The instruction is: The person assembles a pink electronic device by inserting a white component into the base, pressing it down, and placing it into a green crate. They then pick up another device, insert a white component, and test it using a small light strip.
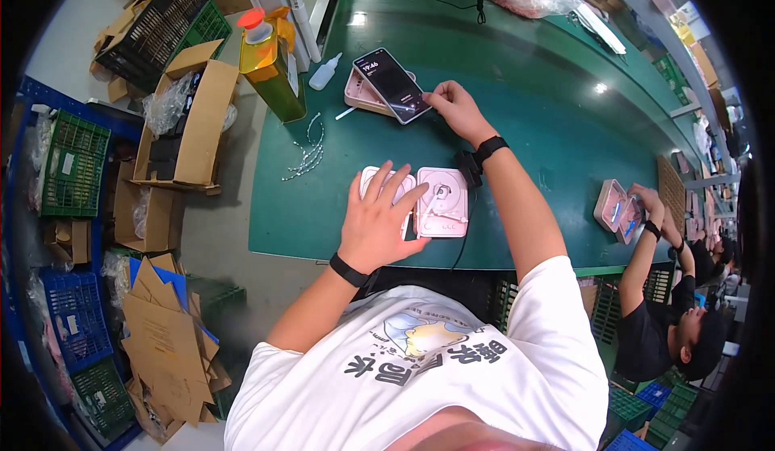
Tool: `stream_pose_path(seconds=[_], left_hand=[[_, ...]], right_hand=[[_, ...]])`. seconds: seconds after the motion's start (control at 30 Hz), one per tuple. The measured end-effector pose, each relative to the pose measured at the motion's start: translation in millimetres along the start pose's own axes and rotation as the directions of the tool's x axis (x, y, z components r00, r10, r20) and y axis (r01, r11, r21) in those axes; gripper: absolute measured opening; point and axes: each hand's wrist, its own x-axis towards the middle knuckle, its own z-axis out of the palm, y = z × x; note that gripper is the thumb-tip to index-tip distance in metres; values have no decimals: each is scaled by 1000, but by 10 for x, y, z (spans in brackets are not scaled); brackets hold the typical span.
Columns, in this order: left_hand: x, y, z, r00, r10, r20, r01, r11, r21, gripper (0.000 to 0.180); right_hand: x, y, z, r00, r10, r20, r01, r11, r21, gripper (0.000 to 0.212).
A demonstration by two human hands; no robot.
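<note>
My left hand lies with fingers spread over the left half of an opened pale pink case, mostly covering it. The case's right half shows a round moulded recess, a small metal-looking part and thin white strips. Farther off, my right hand has its fingers closed at the right edge of a smartphone with a lit dark screen. The phone leans tilted on a pink case part. A small black block with a cable is close to my right wrist.
On the green table are a yellow-green can with a red cap, a small white bottle and a thin beaded strand. Cartons and crates stand left. At right, a co-worker's hands hold a pink case.
</note>
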Motion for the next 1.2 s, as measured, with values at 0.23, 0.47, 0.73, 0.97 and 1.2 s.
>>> stream_pose_path(seconds=[0.23, 0.47, 0.73, 0.97, 1.2], left_hand=[[15, 7, -11, 1000, 1, 10, -2, 1000, 13, 86], [0, 6, -10, 1000, 7, 6, -7, 1000, 11, 85], [11, 9, -25, 1000, 6, 2, -6, 1000, 5, 84], [22, 4, -12, 1000, 7, 3, -7, 1000, 13, 84], [17, 21, -18, 1000, 6, 4, -6, 1000, 23, 84]], right_hand=[[42, 179, -44, 1000, -5, 9, 4, 998, 67, 42], [55, 176, -55, 999, -18, 27, 15, 994, 107, 38], [31, 165, -46, 1000, -14, 20, 12, 994, 106, 39], [27, 87, -43, 999, -24, 22, 23, 1000, 19, 41], [-9, 18, -32, 999, 10, 47, -10, 1000, 4, 31]])
